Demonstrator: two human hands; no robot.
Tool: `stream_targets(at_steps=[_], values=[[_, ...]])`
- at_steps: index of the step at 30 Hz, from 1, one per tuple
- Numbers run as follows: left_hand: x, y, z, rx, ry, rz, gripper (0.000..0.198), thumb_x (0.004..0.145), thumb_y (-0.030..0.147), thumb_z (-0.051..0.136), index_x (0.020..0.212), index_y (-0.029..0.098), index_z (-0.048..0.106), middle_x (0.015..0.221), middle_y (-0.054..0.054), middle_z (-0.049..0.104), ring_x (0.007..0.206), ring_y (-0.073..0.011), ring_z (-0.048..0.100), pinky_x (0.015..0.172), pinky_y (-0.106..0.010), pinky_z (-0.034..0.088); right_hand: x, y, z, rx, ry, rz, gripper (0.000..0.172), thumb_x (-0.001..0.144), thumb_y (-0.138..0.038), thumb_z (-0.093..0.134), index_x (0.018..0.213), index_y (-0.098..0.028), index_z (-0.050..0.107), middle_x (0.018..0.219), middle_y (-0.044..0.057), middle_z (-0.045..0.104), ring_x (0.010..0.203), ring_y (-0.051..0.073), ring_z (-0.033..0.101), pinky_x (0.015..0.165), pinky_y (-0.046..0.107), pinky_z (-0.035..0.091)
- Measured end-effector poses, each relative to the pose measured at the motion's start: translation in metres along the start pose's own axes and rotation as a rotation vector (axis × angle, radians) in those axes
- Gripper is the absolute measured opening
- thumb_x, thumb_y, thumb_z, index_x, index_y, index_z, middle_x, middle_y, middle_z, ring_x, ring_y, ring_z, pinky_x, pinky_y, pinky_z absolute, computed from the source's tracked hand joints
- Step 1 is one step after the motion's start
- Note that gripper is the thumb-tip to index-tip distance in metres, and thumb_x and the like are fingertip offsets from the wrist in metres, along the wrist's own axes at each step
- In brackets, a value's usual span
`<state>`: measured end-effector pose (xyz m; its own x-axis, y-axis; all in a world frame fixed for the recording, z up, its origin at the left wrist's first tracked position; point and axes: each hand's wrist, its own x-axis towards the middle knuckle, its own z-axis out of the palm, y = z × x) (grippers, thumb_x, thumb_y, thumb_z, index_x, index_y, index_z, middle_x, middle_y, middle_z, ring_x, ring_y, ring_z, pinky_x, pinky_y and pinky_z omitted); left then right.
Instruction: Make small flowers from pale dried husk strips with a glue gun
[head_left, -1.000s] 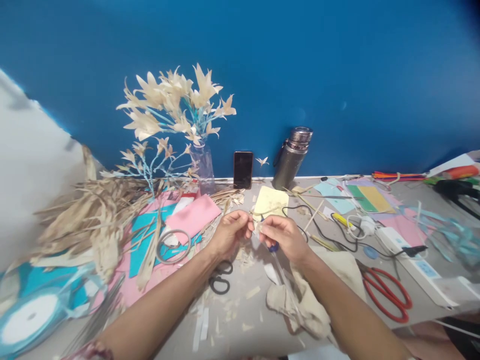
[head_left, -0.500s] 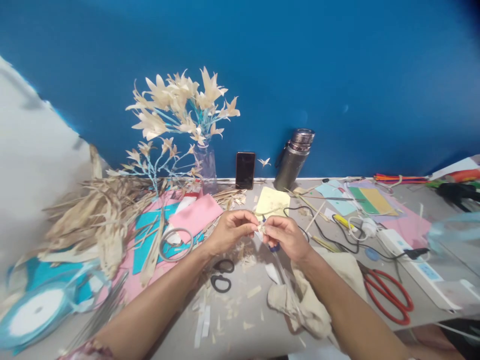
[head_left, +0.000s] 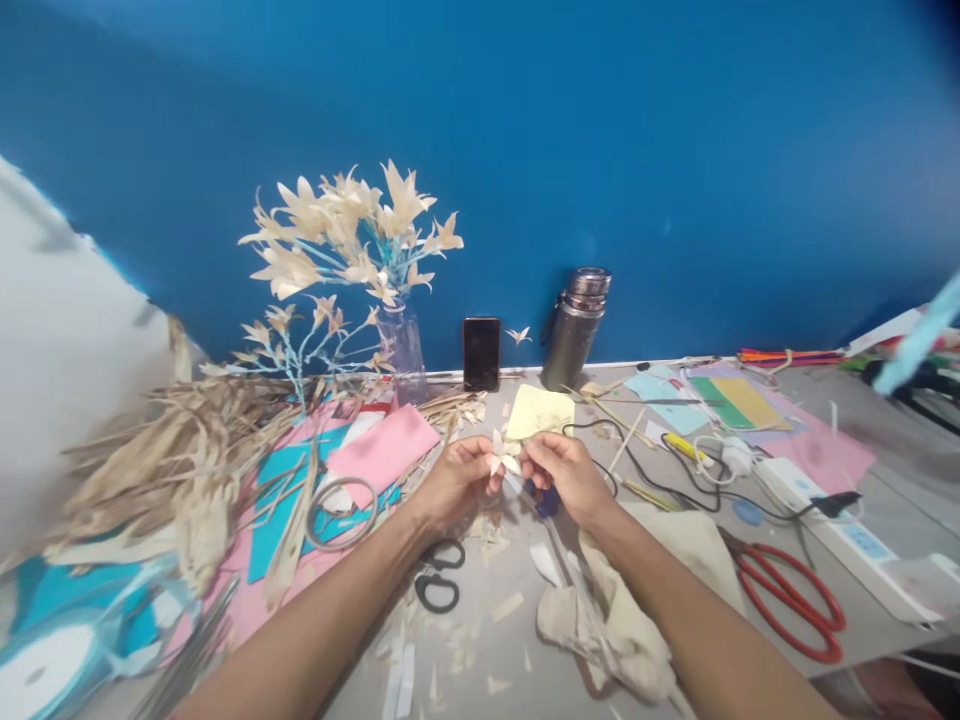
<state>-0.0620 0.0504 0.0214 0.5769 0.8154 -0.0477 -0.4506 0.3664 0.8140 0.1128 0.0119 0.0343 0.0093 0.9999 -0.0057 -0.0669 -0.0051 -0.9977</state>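
Between the fingertips of my left hand (head_left: 459,480) is a small artificial flower (head_left: 498,452) with pale, pointed petals. My right hand (head_left: 564,472) has its fingers pinched together against the flower's right side; its exact grip is partly hidden. Beneath the right hand lies a clear tool with a blue part (head_left: 546,498). Closer to me, black-handled scissors (head_left: 438,580) lie by my left forearm, among pale scraps. Beyond the hands is a yellow paper square (head_left: 541,412) with bits on it.
Finished-looking pale flowers (head_left: 352,225) stand in a clear bottle (head_left: 403,350). A phone (head_left: 481,355) and a flask (head_left: 576,330) stand by the wall. Dried husks (head_left: 150,470) and a tape ring (head_left: 341,512) lie left. Cloth (head_left: 630,630), red-handled scissors (head_left: 795,600) and a power strip (head_left: 847,540) lie right.
The flower's petals now show spread between my hands, where before only a small bit was visible. My hands have shifted slightly left and apart. The camera view has tilted a little.
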Motion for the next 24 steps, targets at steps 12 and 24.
stream_targets(at_steps=[12,24], values=[[0.003,-0.011,-0.007,-0.071,-0.081,-0.052,0.022,0.073,0.023,0.083,0.08,0.01,0.067,0.07,-0.001,0.06,0.056,-0.0072,0.053,0.054,-0.02,0.042,-0.006,0.003,0.006,-0.439,-0.042,-0.283,0.03,0.092,-0.039,0.056,0.073,-0.017,0.066,0.056,-0.002,0.06,0.048,0.01,0.051,0.05,0.022,0.038],[0.004,-0.003,-0.01,-0.047,-0.038,-0.011,0.024,0.073,0.023,0.083,0.08,0.014,0.062,0.069,0.0,0.061,0.057,-0.0084,0.055,0.054,-0.02,0.044,-0.004,0.01,0.007,-0.586,-0.005,-0.352,0.015,0.089,-0.02,0.053,0.076,-0.019,0.061,0.068,-0.001,0.068,0.058,0.013,0.058,0.057,0.023,0.04]])
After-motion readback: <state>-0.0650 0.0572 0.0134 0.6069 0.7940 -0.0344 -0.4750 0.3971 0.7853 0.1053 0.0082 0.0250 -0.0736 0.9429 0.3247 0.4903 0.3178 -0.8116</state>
